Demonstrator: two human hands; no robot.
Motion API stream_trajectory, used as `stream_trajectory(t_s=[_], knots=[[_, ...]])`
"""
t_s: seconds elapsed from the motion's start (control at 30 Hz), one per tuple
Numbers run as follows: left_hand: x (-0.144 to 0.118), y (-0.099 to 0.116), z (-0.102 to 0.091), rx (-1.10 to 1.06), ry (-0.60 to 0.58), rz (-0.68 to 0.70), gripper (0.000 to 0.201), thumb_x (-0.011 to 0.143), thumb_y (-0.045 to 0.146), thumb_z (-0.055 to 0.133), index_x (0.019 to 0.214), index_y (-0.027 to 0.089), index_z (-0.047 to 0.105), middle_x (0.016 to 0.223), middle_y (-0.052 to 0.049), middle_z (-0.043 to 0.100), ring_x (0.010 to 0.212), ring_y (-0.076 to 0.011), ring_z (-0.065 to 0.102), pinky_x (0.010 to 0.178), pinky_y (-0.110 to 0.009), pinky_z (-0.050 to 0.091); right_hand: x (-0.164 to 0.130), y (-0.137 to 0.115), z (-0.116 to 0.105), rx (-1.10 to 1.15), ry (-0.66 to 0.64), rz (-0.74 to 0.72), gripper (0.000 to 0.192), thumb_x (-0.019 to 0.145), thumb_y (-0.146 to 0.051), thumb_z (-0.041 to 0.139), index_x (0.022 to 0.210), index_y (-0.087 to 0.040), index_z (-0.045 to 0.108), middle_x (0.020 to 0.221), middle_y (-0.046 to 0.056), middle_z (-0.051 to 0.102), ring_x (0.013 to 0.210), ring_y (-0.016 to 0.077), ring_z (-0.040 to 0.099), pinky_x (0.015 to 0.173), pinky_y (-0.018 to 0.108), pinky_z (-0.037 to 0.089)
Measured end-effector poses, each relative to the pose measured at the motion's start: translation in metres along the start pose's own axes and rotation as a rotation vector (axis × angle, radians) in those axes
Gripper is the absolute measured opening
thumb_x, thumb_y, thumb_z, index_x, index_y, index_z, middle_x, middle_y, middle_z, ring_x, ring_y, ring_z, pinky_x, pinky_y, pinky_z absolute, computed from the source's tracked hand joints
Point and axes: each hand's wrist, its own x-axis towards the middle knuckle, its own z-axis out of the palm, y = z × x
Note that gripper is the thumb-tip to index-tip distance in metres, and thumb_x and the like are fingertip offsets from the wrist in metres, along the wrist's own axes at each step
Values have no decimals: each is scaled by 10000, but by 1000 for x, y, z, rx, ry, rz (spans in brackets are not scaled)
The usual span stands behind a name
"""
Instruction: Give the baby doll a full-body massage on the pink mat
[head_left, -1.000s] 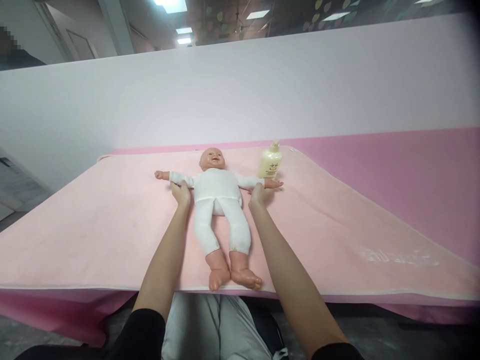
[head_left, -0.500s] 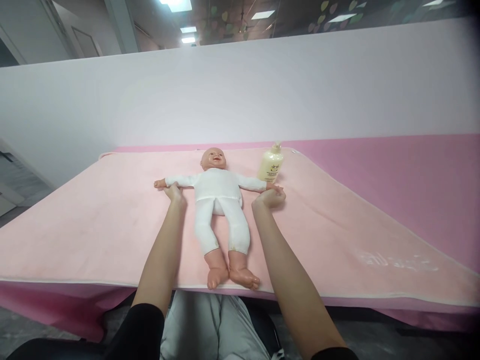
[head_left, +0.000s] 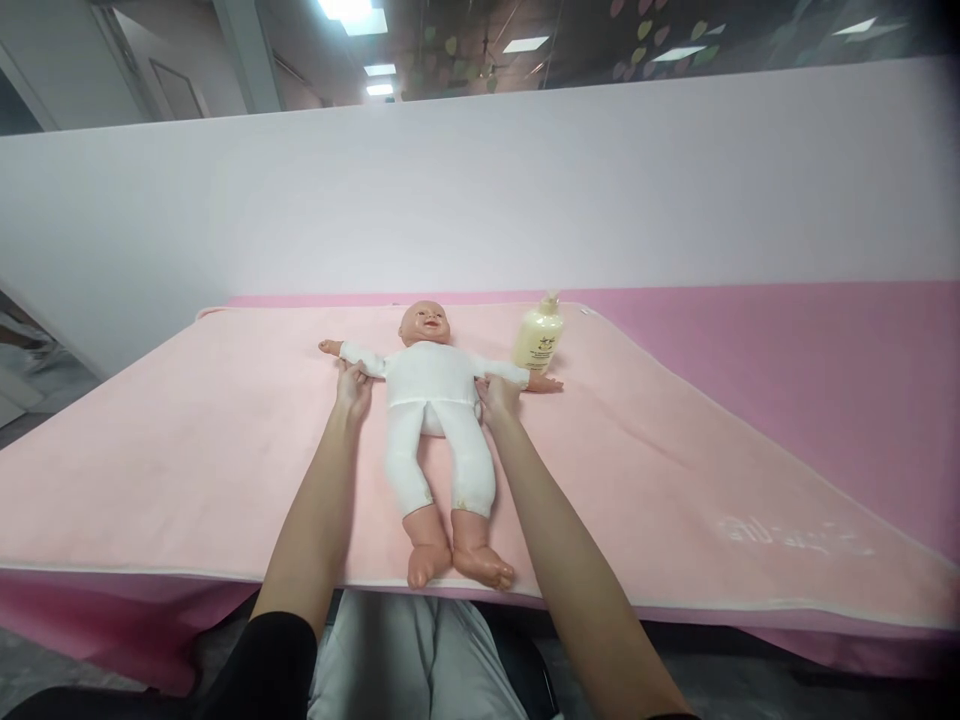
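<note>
A baby doll (head_left: 426, 375) in a white suit lies on its back, its head away from me and its bare feet at the table's near edge. Its arms stretch out to both sides. My left hand (head_left: 352, 388) is closed around the sleeve of the doll's arm on the left, which tilts up a little. On the other side, my right hand (head_left: 499, 395) grips the doll's arm on the right, close to the shoulder. My fingers are partly hidden behind the sleeves. Just beyond that arm stands a pale yellow pump bottle (head_left: 538, 338).
A light pink towel (head_left: 637, 480) with white lettering at its right covers much of the table. Darker pink cloth (head_left: 840, 380) shows on the right. A white wall (head_left: 480, 190) rises behind the table, with glass above it.
My right hand has moved from the doll's hand inward to its upper arm. My left hand has stayed on the other sleeve, and that doll arm has risen slightly and bent.
</note>
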Motion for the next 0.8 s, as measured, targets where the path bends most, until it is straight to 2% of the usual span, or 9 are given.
stream_trajectory(t_s=[0.17,0.33,0.43,0.6,0.73,0.8], knots=[[-5,2,3,-19,-43,-35,632,770,36,567,1298,352,425,1118,-2,619,971,-123,625,880,-301,539,-4,-5,6,163,68,157,173,597,-33,455,668,-187,490,587,-21,568,576,109,600,530,187,528],[-4,1,2,4,-41,-26,635,749,55,619,1278,360,441,1139,2,611,1006,-135,613,877,-307,546,-2,-10,1,282,86,238,176,689,-30,435,746,-187,490,701,1,575,695,100,625,667,198,572],[-3,0,2,-4,-30,-22,651,753,49,609,1293,362,422,1169,1,601,1017,-137,614,880,-313,550,5,-15,-9,334,22,256,132,779,-84,437,805,-189,512,826,25,594,786,93,634,756,201,574],[0,-2,0,-12,-29,-21,643,782,41,561,1308,374,401,1245,-7,572,1021,-125,618,869,-299,556,16,-19,-24,489,-195,308,97,884,-200,434,905,-205,528,1045,59,590,981,106,622,896,253,556],[3,-3,-1,15,-26,-28,689,787,64,567,1354,386,347,1288,-14,559,1037,-130,622,861,-295,559,19,-19,-31,589,-262,318,84,891,-246,498,953,-219,547,1079,48,609,1021,129,621,929,319,556],[3,-6,0,105,-34,8,717,800,96,566,1403,376,296,1307,-28,554,1043,-136,624,860,-296,557,19,-17,-31,581,-284,296,102,877,-244,535,971,-215,559,1062,51,629,1000,136,633,908,316,564]])
